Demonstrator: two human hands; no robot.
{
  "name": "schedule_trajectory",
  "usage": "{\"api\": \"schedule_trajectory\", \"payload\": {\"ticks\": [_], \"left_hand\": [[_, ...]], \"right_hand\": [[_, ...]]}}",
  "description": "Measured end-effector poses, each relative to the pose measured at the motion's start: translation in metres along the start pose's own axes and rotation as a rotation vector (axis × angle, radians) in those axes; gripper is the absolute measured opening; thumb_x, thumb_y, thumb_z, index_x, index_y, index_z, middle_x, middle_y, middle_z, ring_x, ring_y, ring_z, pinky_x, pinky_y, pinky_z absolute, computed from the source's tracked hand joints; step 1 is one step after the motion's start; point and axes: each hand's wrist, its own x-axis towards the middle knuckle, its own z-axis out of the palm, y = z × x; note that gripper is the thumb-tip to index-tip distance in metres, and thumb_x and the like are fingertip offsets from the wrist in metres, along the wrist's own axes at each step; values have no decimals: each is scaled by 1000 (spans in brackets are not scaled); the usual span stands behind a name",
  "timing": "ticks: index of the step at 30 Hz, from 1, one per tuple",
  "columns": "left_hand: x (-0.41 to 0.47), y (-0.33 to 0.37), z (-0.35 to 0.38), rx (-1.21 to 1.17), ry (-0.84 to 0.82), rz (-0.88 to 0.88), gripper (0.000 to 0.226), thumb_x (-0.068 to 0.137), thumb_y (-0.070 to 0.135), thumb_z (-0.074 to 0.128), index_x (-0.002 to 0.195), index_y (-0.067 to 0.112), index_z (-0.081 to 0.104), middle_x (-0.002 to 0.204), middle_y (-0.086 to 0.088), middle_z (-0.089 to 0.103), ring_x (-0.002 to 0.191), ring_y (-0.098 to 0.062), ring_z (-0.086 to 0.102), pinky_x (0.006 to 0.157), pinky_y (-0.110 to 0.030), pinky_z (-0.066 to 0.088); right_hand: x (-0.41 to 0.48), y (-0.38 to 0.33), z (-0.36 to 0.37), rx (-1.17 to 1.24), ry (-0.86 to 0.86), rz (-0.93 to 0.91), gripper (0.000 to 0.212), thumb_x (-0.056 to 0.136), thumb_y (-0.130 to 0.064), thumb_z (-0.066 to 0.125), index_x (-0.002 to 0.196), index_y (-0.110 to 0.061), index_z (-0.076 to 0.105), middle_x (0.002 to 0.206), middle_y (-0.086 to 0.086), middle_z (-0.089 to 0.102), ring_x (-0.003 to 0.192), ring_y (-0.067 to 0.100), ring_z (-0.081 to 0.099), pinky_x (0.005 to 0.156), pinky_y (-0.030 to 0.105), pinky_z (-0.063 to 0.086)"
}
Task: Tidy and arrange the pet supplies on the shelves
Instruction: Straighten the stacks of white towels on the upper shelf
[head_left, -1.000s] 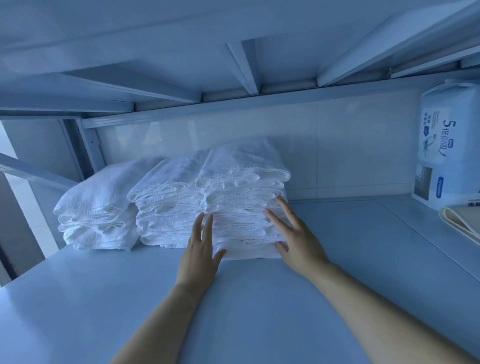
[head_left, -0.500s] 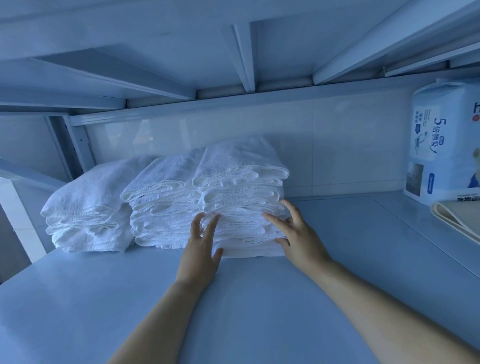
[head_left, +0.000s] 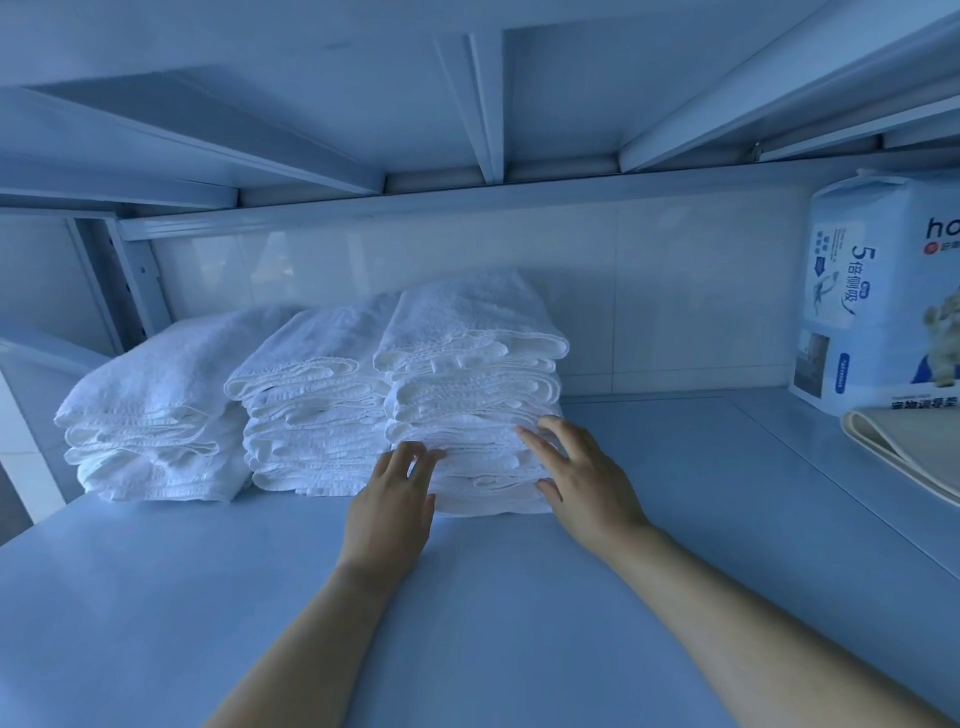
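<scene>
The tallest towel stack sat on the shelf, well back near the tiled wall. I had my left hand against that stack's lower front, grip spread with the fingers straight. My right hand lay against the stack's front right corner, grip likewise spread and pinching nothing. A second towel stack stood touching the tallest stack's left side, and beyond it was a third, lower stack. Well to its right stood a sealed printed package, its contents hidden, with a folded beige cloth lying just in front.
</scene>
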Motion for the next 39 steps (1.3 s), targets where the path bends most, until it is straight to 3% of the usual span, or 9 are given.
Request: {"api": "schedule_trajectory", "payload": {"ticks": [4,7,16,24,33,39], "left_hand": [[0,0,-2,-34,1,12,43,84,17,65,125,25,54,126,4,47,115,-19,48,58,-34,53],[0,-1,1,-57,-8,15,46,85,14,63,128,24,52,133,2,41,120,-20,43,61,-37,55],[1,-2,1,-66,-16,-2,51,87,18,60,134,32,45,138,11,38,127,-15,36,69,-32,53],[2,4,0,-119,5,-28,49,86,10,60,130,29,50,132,7,43,117,-21,42,73,-35,53],[-5,4,-6,-142,37,29,45,86,6,59,125,28,56,123,5,50,108,-22,49,77,-35,51],[-10,7,-13,-176,77,76,39,83,7,66,117,26,65,113,0,60,99,-25,59,75,-36,53]], "right_hand": [[0,4,8,75,-57,47,67,77,-5,70,138,-21,44,125,3,49,114,21,50,75,32,53],[0,7,10,109,-86,54,66,83,-5,64,141,-21,38,128,3,46,117,21,45,88,34,49],[1,7,11,109,-105,60,65,86,-7,60,144,-23,34,129,-1,45,120,19,40,89,34,48],[3,4,8,125,-64,41,60,81,7,59,134,-19,49,108,3,53,98,24,48,77,15,34],[-11,-8,-7,125,-94,38,61,82,7,57,135,-20,48,109,6,53,95,28,48,77,39,49],[-21,-13,-17,112,-94,50,60,79,8,59,133,-18,50,101,7,50,90,28,49,76,38,50]]}}
